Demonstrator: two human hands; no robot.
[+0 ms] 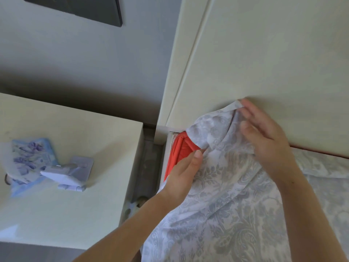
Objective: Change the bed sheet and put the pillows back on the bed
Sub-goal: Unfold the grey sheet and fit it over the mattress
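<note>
A white bed sheet point(226, 195) with a grey floral pattern lies bunched over the corner of a red mattress point(179, 148), whose corner still shows bare. My left hand point(185, 173) grips the sheet's edge at the mattress side, thumb on top. My right hand point(264, 133) holds the sheet's raised corner up against the cream headboard point(264, 53), fingers blurred by motion. No pillows are in view.
A cream bedside table point(66, 205) stands to the left, carrying a flowered tissue pack point(28, 159) and a small white stand point(69, 173). A narrow gap point(149, 167) separates it from the bed. A grey wall point(75, 63) with a dark panel point(85, 8) rises behind.
</note>
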